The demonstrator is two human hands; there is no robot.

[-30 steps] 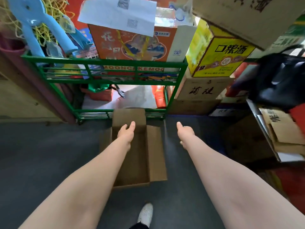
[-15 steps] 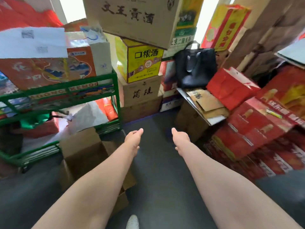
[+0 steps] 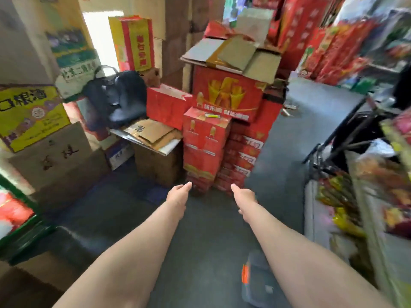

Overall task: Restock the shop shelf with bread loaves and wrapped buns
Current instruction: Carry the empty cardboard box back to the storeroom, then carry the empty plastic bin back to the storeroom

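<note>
Head view shows both arms stretched forward over the grey floor, the left hand and right hand both empty, fingers loosely relaxed and gripping nothing. No bread loaves or wrapped buns can be made out anywhere; the shelf at the right edge carries blurred packets I cannot identify. Judging from this, no restocking is in hand right now, and the stock must yet be fetched and placed. Ahead stands a stack of red cartons, with flattened cardboard and a black bag to its left, and a yellow box further left. The aisle beside the shelf looks narrow, and the cartons crowd the way forward
</note>
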